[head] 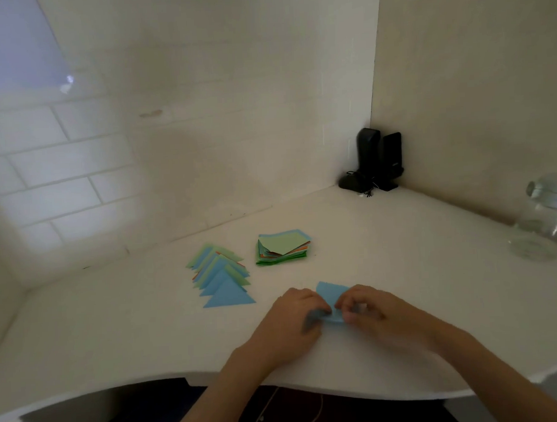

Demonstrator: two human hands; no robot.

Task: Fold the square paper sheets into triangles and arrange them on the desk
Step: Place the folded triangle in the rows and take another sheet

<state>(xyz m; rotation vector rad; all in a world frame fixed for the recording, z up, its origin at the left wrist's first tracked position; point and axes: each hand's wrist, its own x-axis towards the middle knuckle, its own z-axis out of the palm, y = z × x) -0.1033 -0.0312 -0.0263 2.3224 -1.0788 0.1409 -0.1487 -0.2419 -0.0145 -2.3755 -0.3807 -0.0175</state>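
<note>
Both the left hand (296, 318) and right hand (369, 309) pinch a blue paper (330, 296) on the desk (116, 329). Folded triangles (221, 277) lie near a paper stack (283, 247).

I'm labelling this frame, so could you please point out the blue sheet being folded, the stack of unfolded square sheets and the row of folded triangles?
blue sheet (330, 293): head view, on its raised upper flap.
stack of square sheets (283, 244): head view, on the top green sheet.
row of folded triangles (228, 296): head view, on the nearest blue triangle.
</note>
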